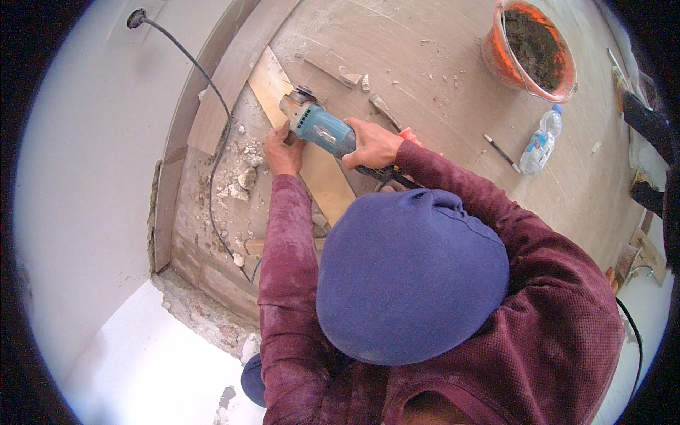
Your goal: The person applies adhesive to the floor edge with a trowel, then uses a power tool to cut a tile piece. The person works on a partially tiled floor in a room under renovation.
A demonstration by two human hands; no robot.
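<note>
My right hand (374, 144) is wrapped round the body of a blue angle grinder (324, 132). Its metal head and disc point up and left, over a long tan strip (327, 185) that looks like tile or board. At the strip's left edge, right beside the grinder head, my left hand (285, 152) has its fingers curled in and seems to grip the strip; the fingertips are partly hidden. My raised knee (413, 280), in blue cloth, covers the strip's near end. Whether the disc touches the strip or spins, I cannot tell.
Rubble (244, 177) lies left of the strip, crossed by a black cable (190, 58) from a wall hole. An orange bucket (491, 53) of dark mortar, a plastic bottle (540, 145), a marker (501, 153) and a flat-bladed tool (383, 110) sit on the floor to the right.
</note>
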